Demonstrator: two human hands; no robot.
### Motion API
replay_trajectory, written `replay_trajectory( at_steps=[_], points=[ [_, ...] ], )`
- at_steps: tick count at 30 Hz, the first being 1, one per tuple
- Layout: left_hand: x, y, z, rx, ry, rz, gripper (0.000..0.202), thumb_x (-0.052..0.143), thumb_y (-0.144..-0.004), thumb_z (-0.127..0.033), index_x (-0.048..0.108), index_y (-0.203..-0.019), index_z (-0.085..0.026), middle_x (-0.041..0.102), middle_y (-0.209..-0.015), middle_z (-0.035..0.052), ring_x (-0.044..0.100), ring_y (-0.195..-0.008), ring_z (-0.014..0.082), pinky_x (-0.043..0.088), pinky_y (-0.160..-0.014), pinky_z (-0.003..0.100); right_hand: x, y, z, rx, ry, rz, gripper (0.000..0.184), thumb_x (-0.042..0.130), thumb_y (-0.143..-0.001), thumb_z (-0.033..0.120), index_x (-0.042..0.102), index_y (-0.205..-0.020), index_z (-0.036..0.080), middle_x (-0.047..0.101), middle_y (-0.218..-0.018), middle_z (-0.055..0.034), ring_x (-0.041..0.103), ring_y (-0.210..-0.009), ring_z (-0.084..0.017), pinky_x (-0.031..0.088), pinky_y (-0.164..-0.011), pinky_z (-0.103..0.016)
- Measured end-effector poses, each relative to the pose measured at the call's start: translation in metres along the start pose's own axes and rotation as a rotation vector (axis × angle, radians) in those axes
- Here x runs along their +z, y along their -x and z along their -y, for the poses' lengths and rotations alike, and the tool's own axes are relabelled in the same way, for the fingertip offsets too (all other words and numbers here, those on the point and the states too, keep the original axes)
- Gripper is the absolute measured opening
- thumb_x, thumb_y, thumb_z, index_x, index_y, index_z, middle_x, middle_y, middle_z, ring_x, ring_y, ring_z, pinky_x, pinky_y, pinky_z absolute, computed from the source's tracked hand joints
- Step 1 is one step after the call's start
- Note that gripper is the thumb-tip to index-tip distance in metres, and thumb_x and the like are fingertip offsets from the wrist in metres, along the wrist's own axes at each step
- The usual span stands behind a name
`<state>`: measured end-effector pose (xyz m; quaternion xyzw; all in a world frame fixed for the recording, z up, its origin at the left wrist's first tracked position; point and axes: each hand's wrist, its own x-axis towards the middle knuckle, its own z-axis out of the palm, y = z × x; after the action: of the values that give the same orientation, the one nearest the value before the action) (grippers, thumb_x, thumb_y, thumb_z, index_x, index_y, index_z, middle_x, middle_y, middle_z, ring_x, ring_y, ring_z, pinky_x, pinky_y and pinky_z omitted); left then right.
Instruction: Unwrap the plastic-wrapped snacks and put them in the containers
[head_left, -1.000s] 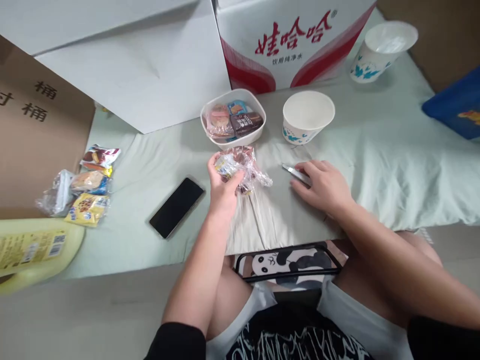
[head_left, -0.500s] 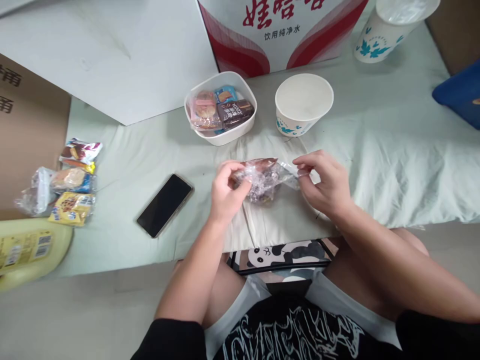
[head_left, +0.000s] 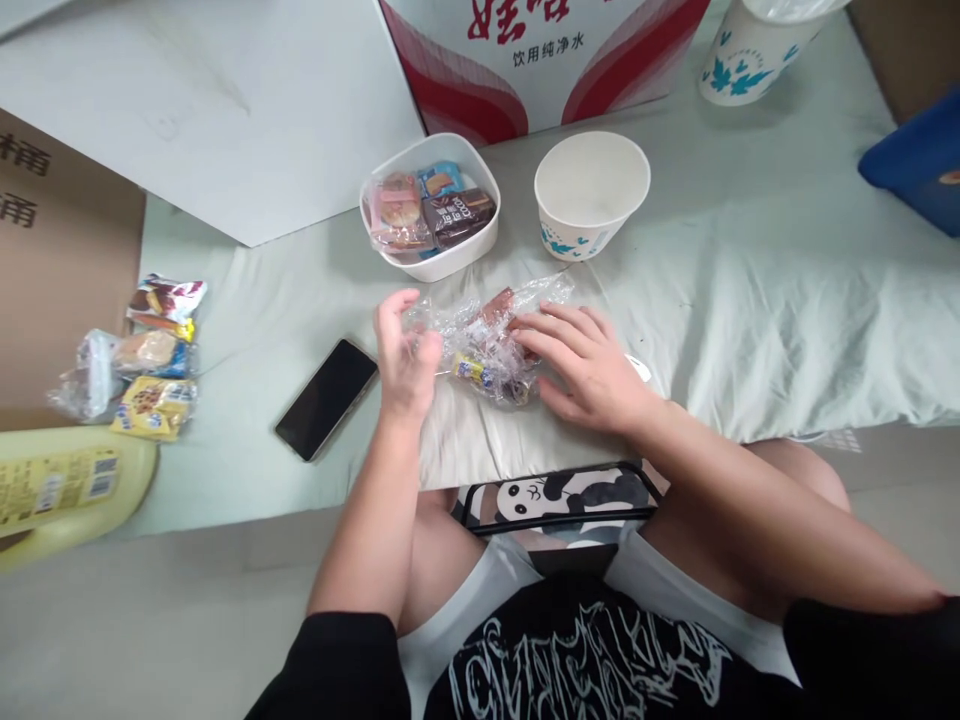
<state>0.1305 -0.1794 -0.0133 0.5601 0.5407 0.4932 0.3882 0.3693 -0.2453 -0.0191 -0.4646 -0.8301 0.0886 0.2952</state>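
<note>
A crumpled clear plastic bag [head_left: 525, 292] lies on the pale green cloth, with a few small wrapped items in or under it, one with a yellow and blue wrapper [head_left: 474, 371]. At its left edge is my left hand [head_left: 405, 365], thumb and fingers apart; whether it touches the film I cannot tell. My right hand [head_left: 592, 368] rests over the bag's right side, fingers stretched out and fingertips against the plastic. Just beyond the bag stands a white bowl [head_left: 435, 268] of packaged snacks. To its right is a white paper bucket [head_left: 592, 170] with blue leaves.
A black phone [head_left: 326, 400] lies left of my hands. Several snack packets [head_left: 154, 405] sit at the far left near a yellow jug [head_left: 82, 480]. White and red boxes [head_left: 480, 90] stand behind. Another paper bucket [head_left: 750, 55] and a blue object [head_left: 915, 165] are at the right.
The bag, earlier gathered between both hands, is spread wider and shows the yellow and blue wrapper. My left hand has moved left, its fingers apart; my right hand has moved left over the plastic.
</note>
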Motion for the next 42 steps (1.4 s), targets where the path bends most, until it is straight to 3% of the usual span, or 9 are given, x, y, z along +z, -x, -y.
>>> replay_trajectory(
  at_steps=[4, 8, 16, 19, 26, 32, 36, 39, 42],
  points=[
    [-0.002, -0.001, 0.003, 0.108, -0.19, 0.245, 0.045, 0.089, -0.064, -0.032, 0.072, -0.105, -0.024, 0.071, -0.115, 0.0063, 0.065, -0.114, 0.0266, 0.048, -0.102, 0.036, 0.01, -0.006, 0.0, -0.025, 0.007, -0.001, 0.048, 0.052, -0.091, 0.012, 0.062, -0.136, 0.026, 0.075, -0.117, -0.0074, 0.061, -0.123, -0.028, 0.038, -0.111, -0.048],
    [-0.003, 0.001, 0.005, 0.005, -0.242, 0.185, 0.009, 0.072, -0.082, -0.029, 0.073, -0.086, -0.022, 0.07, -0.081, 0.0018, 0.063, -0.076, 0.0178, 0.049, -0.072, 0.028, 0.012, -0.004, -0.007, -0.053, 0.016, -0.053, 0.027, 0.05, -0.093, 0.012, 0.07, -0.105, 0.025, 0.069, -0.087, -0.0032, 0.061, -0.086, -0.02, 0.042, -0.091, -0.038],
    [-0.001, 0.006, -0.004, -0.056, -0.194, 0.175, 0.012, 0.071, -0.078, -0.029, 0.071, -0.087, -0.021, 0.072, -0.081, 0.0, 0.059, -0.064, 0.0122, 0.046, -0.061, 0.023, 0.009, -0.006, 0.005, -0.106, -0.025, -0.034, 0.048, 0.053, -0.089, 0.009, 0.058, -0.136, 0.018, 0.066, -0.144, -0.0132, 0.064, -0.12, -0.024, 0.038, -0.093, -0.039],
    [-0.001, 0.005, -0.004, -0.079, -0.195, 0.181, 0.011, 0.068, -0.078, -0.029, 0.07, -0.085, -0.02, 0.073, -0.081, -0.0002, 0.059, -0.06, 0.0113, 0.045, -0.058, 0.023, 0.012, -0.006, 0.007, -0.078, 0.009, -0.04, 0.051, 0.05, -0.089, 0.005, 0.058, -0.138, 0.019, 0.075, -0.122, -0.009, 0.065, -0.108, -0.023, 0.036, -0.089, -0.038],
    [-0.006, -0.001, -0.001, -0.237, -0.132, 0.026, 0.006, 0.064, -0.073, -0.023, 0.067, -0.078, -0.021, 0.065, -0.065, -0.0029, 0.056, -0.053, 0.0114, 0.04, -0.048, 0.022, 0.01, -0.002, -0.013, -0.064, 0.05, -0.086, 0.032, 0.047, -0.089, 0.005, 0.071, -0.097, 0.024, 0.068, -0.085, -0.0028, 0.058, -0.086, -0.019, 0.035, -0.085, -0.038],
    [-0.018, -0.012, 0.002, -0.346, -0.112, -0.187, 0.007, 0.057, -0.074, -0.016, 0.061, -0.077, -0.022, 0.055, -0.061, -0.0038, 0.053, -0.052, 0.0126, 0.04, -0.047, 0.024, -0.025, 0.005, -0.031, 0.024, -0.044, -0.215, 0.03, 0.048, -0.084, 0.01, 0.069, -0.098, 0.025, 0.073, -0.095, -0.0054, 0.068, -0.096, -0.025, 0.047, -0.088, -0.044],
    [-0.025, -0.017, 0.005, 0.001, -0.064, -0.381, 0.027, 0.057, -0.074, -0.01, 0.063, -0.097, -0.023, 0.065, -0.086, 0.0008, 0.065, -0.082, 0.0147, 0.051, -0.072, 0.026, -0.043, -0.032, -0.021, 0.18, 0.043, -0.258, 0.025, 0.049, -0.092, 0.016, 0.071, -0.099, 0.026, 0.074, -0.097, -0.0084, 0.068, -0.093, -0.027, 0.052, -0.087, -0.045],
    [-0.026, -0.017, 0.006, 0.176, -0.002, -0.312, 0.025, 0.056, -0.08, -0.012, 0.06, -0.101, -0.023, 0.065, -0.092, 0.0026, 0.066, -0.089, 0.0159, 0.053, -0.078, 0.028, -0.032, -0.089, -0.017, 0.164, 0.12, -0.072, 0.029, 0.046, -0.094, 0.017, 0.072, -0.106, 0.024, 0.075, -0.104, -0.0101, 0.069, -0.098, -0.028, 0.052, -0.086, -0.043],
    [-0.023, -0.015, 0.007, 0.154, 0.029, -0.247, 0.019, 0.058, -0.08, -0.013, 0.059, -0.096, -0.023, 0.063, -0.088, 0.0013, 0.065, -0.082, 0.014, 0.051, -0.071, 0.025, -0.008, -0.146, -0.02, 0.127, 0.258, 0.153, 0.037, 0.047, -0.092, 0.014, 0.071, -0.119, 0.02, 0.074, -0.119, -0.0119, 0.067, -0.109, -0.03, 0.05, -0.085, -0.041]
  ],
)
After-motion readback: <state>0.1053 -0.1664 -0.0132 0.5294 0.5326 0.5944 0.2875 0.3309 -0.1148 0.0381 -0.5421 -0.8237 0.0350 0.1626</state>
